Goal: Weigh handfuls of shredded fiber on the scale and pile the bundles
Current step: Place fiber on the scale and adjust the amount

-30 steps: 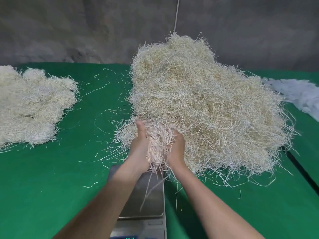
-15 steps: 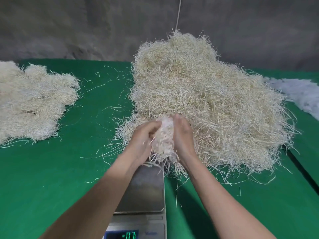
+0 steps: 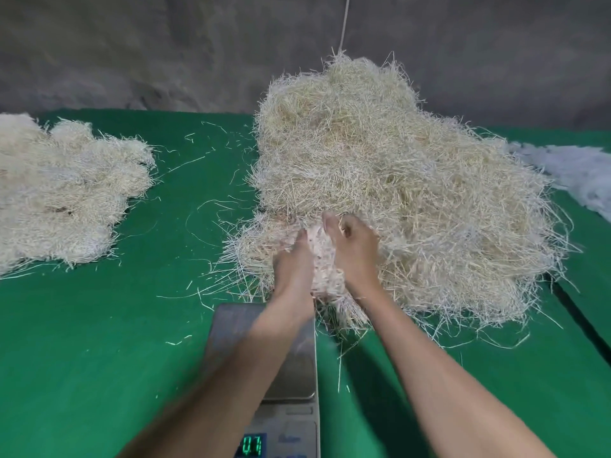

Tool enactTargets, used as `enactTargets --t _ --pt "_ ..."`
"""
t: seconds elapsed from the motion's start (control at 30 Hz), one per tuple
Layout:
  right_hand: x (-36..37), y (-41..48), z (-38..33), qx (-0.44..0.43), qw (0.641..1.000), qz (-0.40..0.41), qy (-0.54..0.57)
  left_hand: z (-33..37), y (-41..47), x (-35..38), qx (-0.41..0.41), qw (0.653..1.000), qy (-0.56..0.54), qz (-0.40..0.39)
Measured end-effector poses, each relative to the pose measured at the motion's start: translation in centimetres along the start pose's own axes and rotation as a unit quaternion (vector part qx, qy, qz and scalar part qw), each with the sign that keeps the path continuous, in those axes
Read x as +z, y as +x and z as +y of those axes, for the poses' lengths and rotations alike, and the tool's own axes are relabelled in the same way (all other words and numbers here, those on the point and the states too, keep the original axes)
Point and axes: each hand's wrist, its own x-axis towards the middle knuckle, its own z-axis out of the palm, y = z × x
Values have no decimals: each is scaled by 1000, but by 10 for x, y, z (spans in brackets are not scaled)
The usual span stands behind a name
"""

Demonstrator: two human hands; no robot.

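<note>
Green-covered tabletop [image 3: 99,342]: left hand [image 3: 292,259] and right hand [image 3: 355,252] curl around a pale handful of shredded fiber [image 3: 319,259] at the straw-coloured fiber heap's [image 3: 413,193] near edge, strands trailing toward the viewer over a steel scale [image 3: 231,325]; its green display [image 3: 253,446] shows "07".

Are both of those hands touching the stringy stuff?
Touching. The head view shows the left hand and the right hand gripping a handful of fiber between them, at the big pile's near edge.
</note>
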Motion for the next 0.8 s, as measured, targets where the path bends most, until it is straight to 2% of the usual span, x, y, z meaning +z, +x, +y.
enactTargets --t 0.07,0.17,0.2,0.3,0.37,0.4,0.47,0.5,0.57,0.67,0.73,0.8 --pt "7 -12 -2 -4 999 19 37 13 -2 0 40 999 34 -7" --pt "32 -52 -12 -56 998 1 29 32 13 -8 44 996 -73 19" --pt "30 -45 -13 -40 999 1 27 28 10 -9 33 996 -84 13" --pt "11 -8 -2 -25 999 20 13 1 2 -7 1 999 28 -14" --pt "16 -17 4 -27 999 25 22 2 0 -8 15 1000 6 -14" --pt "25 -27 4 -30 999 29 23 6 1 -8 19 998 -42 -31" --pt "38 -33 3 -53 997 56 2 12 2 -12 13 984 -125 -129" --pt "38 -26 4 -49 996 69 2 12 1 -13 6 974 -133 -181" --pt "29 -6 3 -44 997 67 12 12 -5 -14 -11 976 -74 -204" --pt "18 8 6 -73 996 11 -59 24 -1 -22 -5 986 -47 -161" --pt "3 22 5 -54 996 -36 -63 40 6 -29 16 990 -36 -133" --pt "-22 42 6 -4 981 -189 34 55 8 -34 45 992 1 -119"
